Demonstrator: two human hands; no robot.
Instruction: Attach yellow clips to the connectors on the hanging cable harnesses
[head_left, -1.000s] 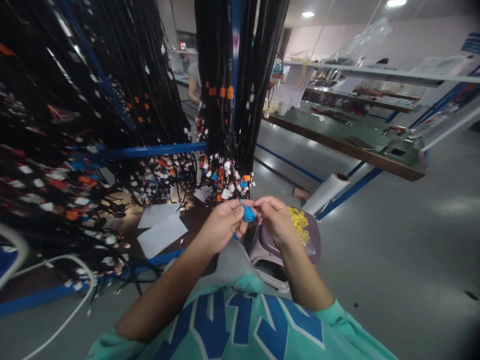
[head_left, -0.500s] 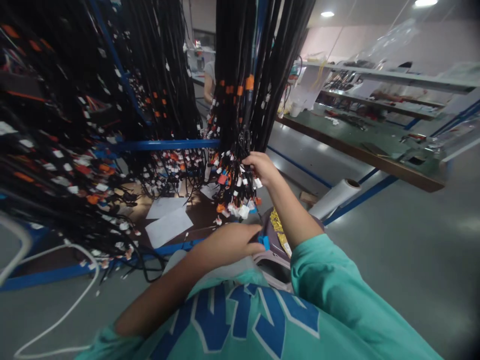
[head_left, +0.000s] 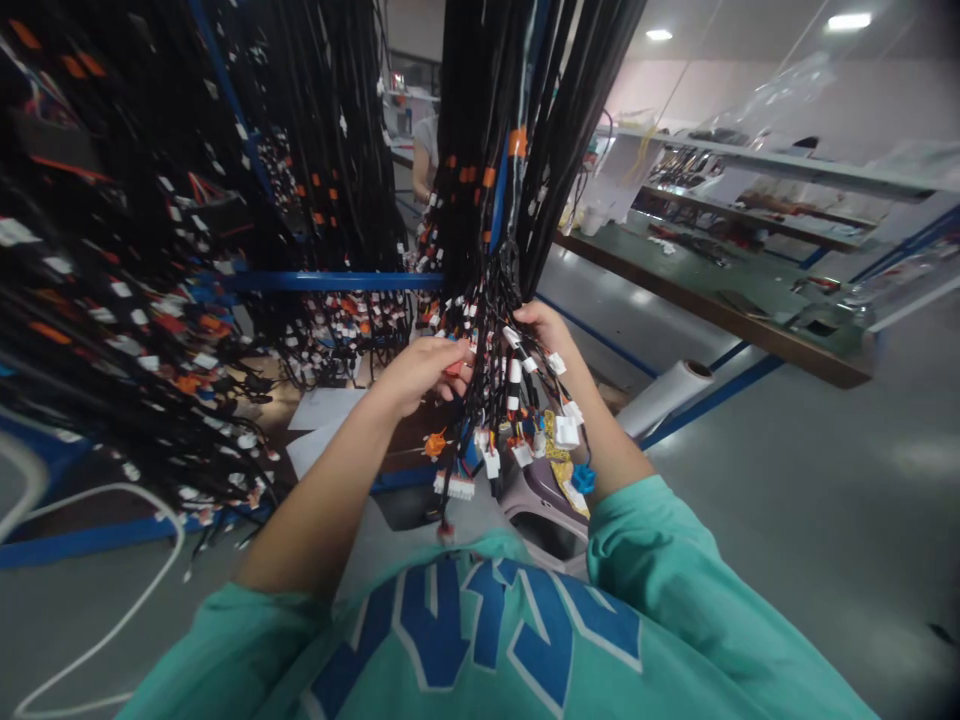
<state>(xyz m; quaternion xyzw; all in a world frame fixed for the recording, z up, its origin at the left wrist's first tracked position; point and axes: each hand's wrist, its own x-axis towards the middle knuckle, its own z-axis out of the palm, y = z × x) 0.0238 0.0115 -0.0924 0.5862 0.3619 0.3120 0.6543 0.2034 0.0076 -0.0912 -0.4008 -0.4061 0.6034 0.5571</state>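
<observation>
Factory floor with a grey polished surface, seen from a head-worn camera; blue steel racks [head_left: 330, 281] carry dense curtains of black wire harnesses, and a long green-topped workbench [head_left: 720, 290] runs along the right, with a roll of clear film [head_left: 664, 395] leaning at its foot. At centre hangs one bundle of black harness leads [head_left: 499, 200], ending in a cluster of white, orange and blue connectors [head_left: 517, 430]. Left hand [head_left: 420, 370]: fingers curled into the left side of the bundle at connector level, closed on several leads; which lead it pinches cannot be told. Right hand [head_left: 551, 335]: reaches in from the opposite side, fingers wrapped behind the leads, closed on them, with white connectors lying over the wrist. A blue clip [head_left: 583, 478] hangs low beside the right forearm, just above a grey plastic stool [head_left: 544, 500] that carries yellow pieces [head_left: 553, 440], partly hidden by the dangling connectors. White paper sheets [head_left: 326, 410] lie on the floor under the rack; another person stands far behind the bundle. Risks, as judged: the loose ends are tangled closely, so pulling one lead may drag neighbours, snag a connector or strain a crimp; the wrong lead could easily be picked; the draped connectors may catch on the sleeve.
</observation>
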